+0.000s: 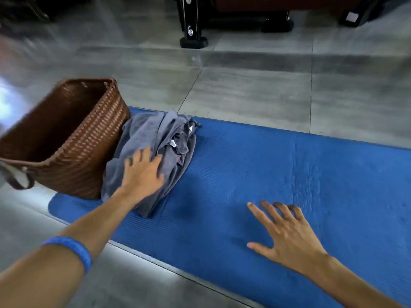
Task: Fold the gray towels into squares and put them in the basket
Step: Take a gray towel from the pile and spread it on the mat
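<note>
A person's left hand (142, 172) rests with spread fingers on the crumpled gray towels (155, 152) beside the woven basket (73, 147); the right hand (287, 234) hovers, fingers loose and empty, over the blue mat (289, 170). Next, likely: pull one towel free and spread it flat.

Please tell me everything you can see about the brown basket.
The basket is woven, brown, with a reddish sheen, rectangular and deep. A dark strap hangs at its near left corner, and small metal eyelets show near the far rim. What shows of its inside is dark, with no towel visible. It stands upright at the left end of the blue mat. The pile of gray towels lies against its right wall. Neither hand touches it.
</note>
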